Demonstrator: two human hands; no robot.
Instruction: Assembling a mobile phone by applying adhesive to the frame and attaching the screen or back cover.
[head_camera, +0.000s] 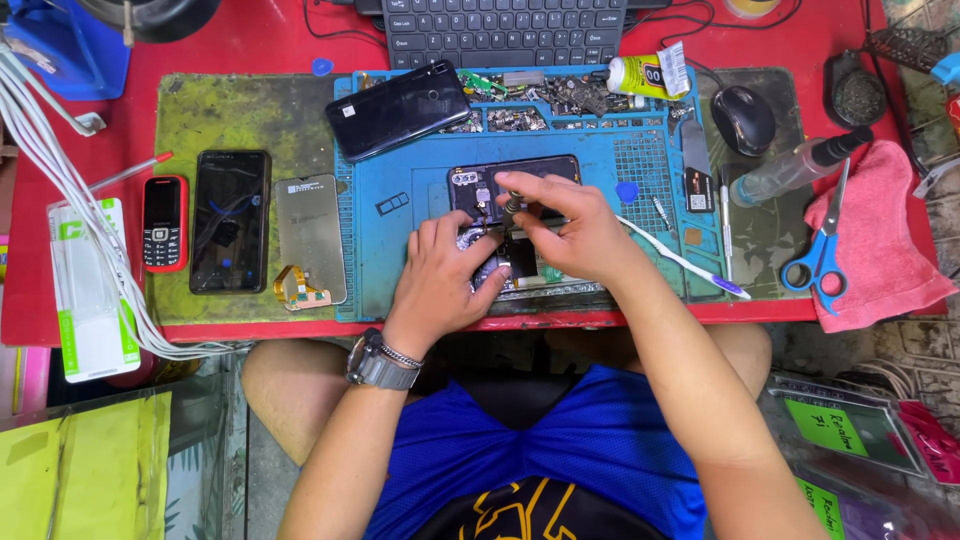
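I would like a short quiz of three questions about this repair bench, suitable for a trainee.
1. True or false: the left hand rests on the opened phone lying on the blue mat.
2. Which thing lies on the pink cloth? A) the scissors B) the computer mouse C) the glue tube
3. Fill in: the right hand pinches a small ____ tool over the phone.

Key: 1 true; 2 A; 3 metal. The red keypad phone stays apart, on the green mat.
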